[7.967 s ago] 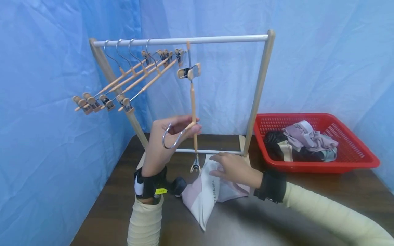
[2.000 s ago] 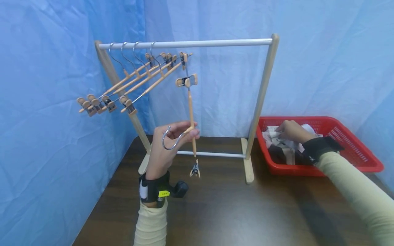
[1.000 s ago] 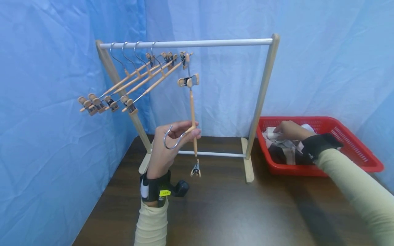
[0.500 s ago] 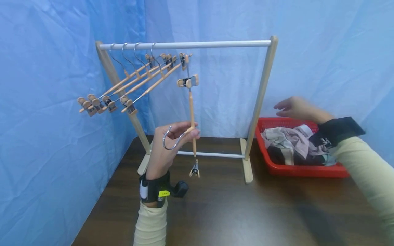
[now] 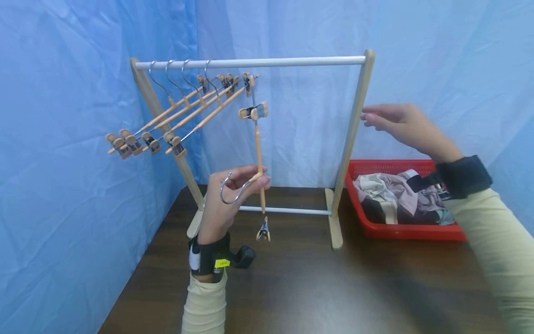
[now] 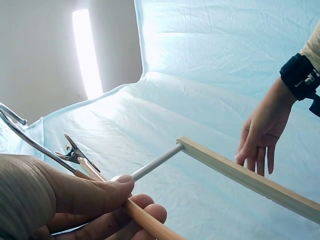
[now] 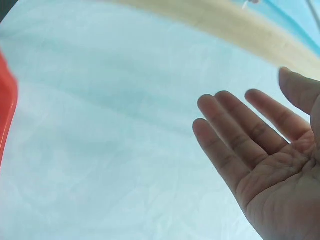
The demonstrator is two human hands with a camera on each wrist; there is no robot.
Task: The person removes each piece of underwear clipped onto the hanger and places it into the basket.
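Note:
My left hand (image 5: 227, 195) pinches a wooden clip hanger (image 5: 259, 148) at its middle, between thumb and fingers. The hanger's metal hook points back over the hand, and both of its clips hold nothing. In the left wrist view, the thumb presses on the hanger's bar (image 6: 150, 220). My right hand (image 5: 410, 127) is in the air above the red basket (image 5: 375, 230), just right of the rack's right post. Its fingers are extended and nothing is in the palm, as the right wrist view of the hand (image 7: 270, 160) shows. Crumpled pink, white and dark clothes (image 5: 404, 192) lie in the basket.
A small clothes rack with a white rail (image 5: 288, 61) and wooden posts stands on the dark table (image 5: 317, 287). Several clip hangers (image 5: 200, 109) hang at the rail's left end. Blue cloth (image 5: 66, 153) walls the left and back.
Eight seconds ago my right hand was at a white and pink garment on the table. Later it reached into the basket, then rose out bare. The garment has left the table; my left hand stays put.

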